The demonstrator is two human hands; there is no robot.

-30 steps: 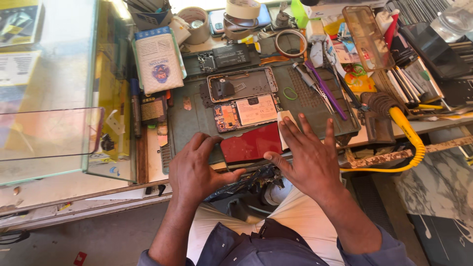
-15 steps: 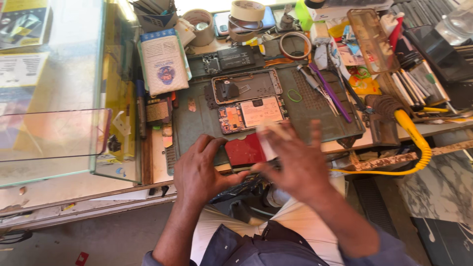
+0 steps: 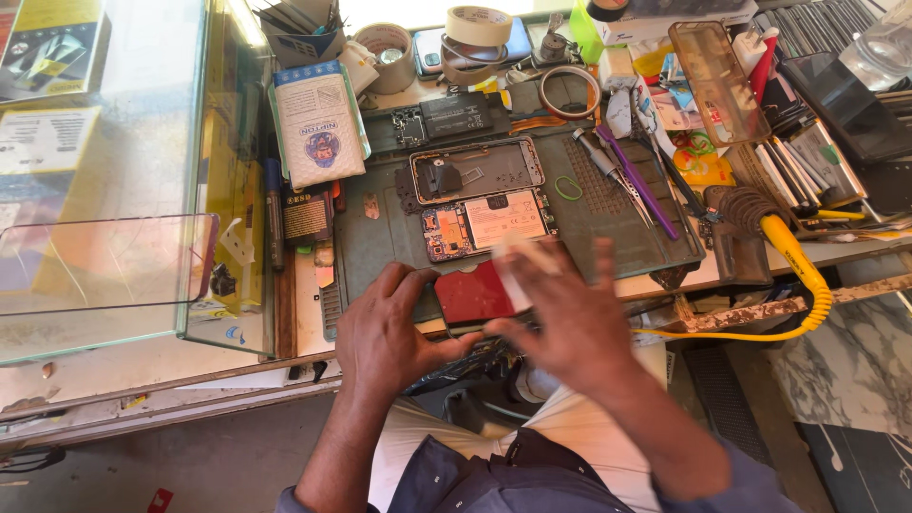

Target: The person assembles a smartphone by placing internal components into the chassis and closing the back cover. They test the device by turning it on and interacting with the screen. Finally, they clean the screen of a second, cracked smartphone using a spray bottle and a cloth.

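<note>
A flat red phone panel lies at the near edge of the grey-green work mat. My left hand grips its left end with thumb and fingers. My right hand is blurred with motion over the panel's right end, its fingers pressing a small pale piece onto it. Just beyond the panel lies an opened phone with its battery and boards showing. Behind that sits an empty phone frame.
A glass display case stands at the left. Tweezers and a purple tool lie on the mat's right part. A tool with a yellow cable is at the right edge. Tape rolls, a blue-white packet and an amber box crowd the back.
My right hand, flat with spread fingers on the red panel before, has swept across it and now moves fast with a pale piece under its fingers. My left hand keeps its hold.
</note>
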